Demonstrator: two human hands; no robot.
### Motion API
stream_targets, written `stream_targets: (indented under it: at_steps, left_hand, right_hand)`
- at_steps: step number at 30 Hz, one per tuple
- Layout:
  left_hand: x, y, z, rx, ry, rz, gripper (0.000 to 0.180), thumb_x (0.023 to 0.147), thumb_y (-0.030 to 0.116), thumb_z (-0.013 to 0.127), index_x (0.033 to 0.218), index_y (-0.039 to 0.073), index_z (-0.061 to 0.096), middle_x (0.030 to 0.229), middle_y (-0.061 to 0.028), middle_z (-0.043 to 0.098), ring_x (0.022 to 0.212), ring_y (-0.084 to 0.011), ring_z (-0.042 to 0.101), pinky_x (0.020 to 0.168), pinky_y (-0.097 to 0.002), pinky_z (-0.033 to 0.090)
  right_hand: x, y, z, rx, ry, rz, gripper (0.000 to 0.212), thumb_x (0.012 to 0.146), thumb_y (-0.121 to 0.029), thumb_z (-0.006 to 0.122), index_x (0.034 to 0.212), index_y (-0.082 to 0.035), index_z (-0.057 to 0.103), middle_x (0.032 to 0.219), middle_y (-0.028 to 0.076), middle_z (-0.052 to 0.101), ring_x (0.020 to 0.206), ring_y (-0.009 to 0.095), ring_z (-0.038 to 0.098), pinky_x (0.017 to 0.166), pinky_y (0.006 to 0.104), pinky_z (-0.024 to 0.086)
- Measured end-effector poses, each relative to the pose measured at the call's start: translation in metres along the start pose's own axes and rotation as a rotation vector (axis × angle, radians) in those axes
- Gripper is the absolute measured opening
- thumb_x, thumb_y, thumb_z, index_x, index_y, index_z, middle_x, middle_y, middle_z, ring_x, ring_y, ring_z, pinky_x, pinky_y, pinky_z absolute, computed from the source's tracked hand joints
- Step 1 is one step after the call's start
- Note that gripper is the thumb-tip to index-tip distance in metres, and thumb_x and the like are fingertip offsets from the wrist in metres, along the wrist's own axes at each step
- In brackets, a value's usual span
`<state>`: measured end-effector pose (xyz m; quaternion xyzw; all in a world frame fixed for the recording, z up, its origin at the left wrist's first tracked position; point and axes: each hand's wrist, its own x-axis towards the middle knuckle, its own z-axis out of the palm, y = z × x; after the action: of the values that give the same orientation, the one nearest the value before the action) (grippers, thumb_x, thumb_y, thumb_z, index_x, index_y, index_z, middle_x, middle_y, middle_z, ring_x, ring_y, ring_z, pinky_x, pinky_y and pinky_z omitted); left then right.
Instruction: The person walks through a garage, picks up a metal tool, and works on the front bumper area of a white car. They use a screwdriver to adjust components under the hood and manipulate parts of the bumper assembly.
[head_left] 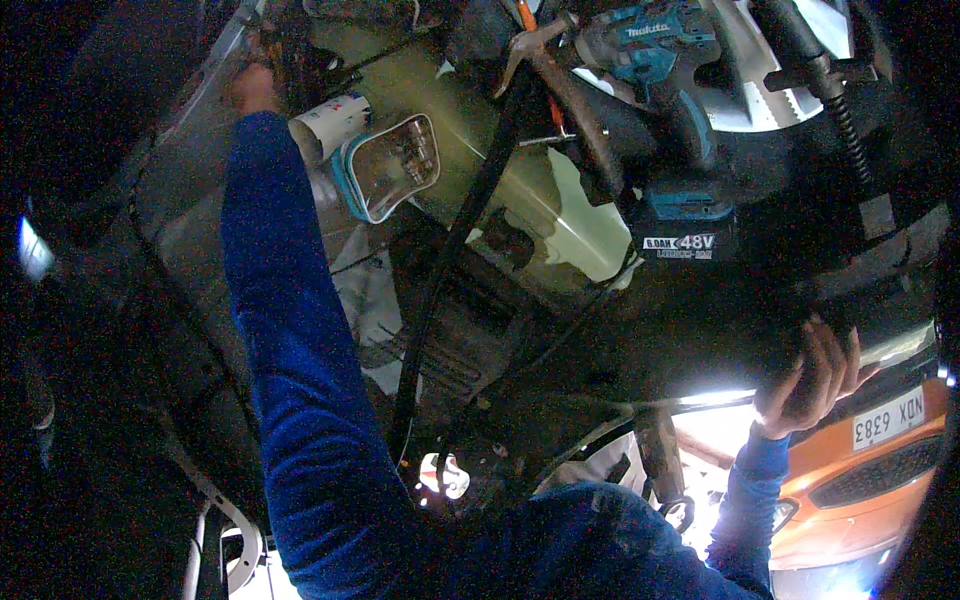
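Note:
My left arm, in a blue sleeve, reaches to the far left. My left hand [258, 88] is beside a dark part near a metal edge; its fingers are lost in shadow. Close to it lie a white cylinder [335, 122] and a clear pouch [398, 165] with teal trim and small items inside. My right hand [812, 378] rests at the right against a dark edge, fingers stretched out and slightly bent, with nothing visible in them. A teal and black cordless power tool [655, 60] with its battery lies beyond it, next to a hammer [575, 95].
A pale green panel [565, 215] and a long black bar [450, 250] cross the middle. A threaded rod with a cross handle [822, 75] is at the far right. An orange car [860, 480] appears upside down beyond my right arm. Much of the left is dark.

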<state>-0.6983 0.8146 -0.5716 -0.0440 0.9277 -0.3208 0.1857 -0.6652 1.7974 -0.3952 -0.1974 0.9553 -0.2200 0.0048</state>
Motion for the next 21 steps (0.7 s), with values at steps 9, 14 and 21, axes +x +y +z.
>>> stream_targets:
  at_steps: [9, 14, 21]
  left_hand:
    - [-0.015, 0.016, 0.003, -0.09, -0.006, -0.068, 0.035, 0.089, 0.032, 0.065, 0.114, 0.01, 0.072, 0.103, -0.0182, 0.074, 0.093, -0.0384, 0.071, 0.08, -0.0512, 0.056]
    - [-0.022, 0.023, 0.007, -0.138, 0.0, -0.122, 0.037, 0.088, 0.034, 0.067, 0.116, 0.01, 0.072, 0.105, -0.0188, 0.073, 0.095, -0.0388, 0.071, 0.082, -0.0502, 0.056]
    - [-0.045, -0.018, -0.058, -0.252, 0.159, -0.361, 0.042, 0.087, 0.036, 0.07, 0.12, 0.01, 0.07, 0.107, -0.0197, 0.073, 0.098, -0.0394, 0.07, 0.084, -0.0489, 0.055]
  right_hand:
    - [-0.005, 0.003, 0.0, -0.019, 0.001, -0.011, 0.027, 0.096, -0.023, 0.052, 0.109, -0.01, 0.071, 0.115, 0.005, 0.074, 0.132, 0.034, 0.051, 0.124, 0.0587, 0.008]
    - [-0.003, -0.001, -0.002, -0.001, 0.003, 0.007, 0.027, 0.095, -0.023, 0.052, 0.108, -0.01, 0.072, 0.114, 0.005, 0.074, 0.131, 0.036, 0.051, 0.123, 0.0617, 0.007]
    - [-0.005, 0.009, 0.0, 0.047, -0.002, 0.016, 0.024, 0.093, -0.02, 0.055, 0.107, -0.012, 0.073, 0.115, 0.004, 0.074, 0.131, 0.036, 0.051, 0.123, 0.0611, 0.004]
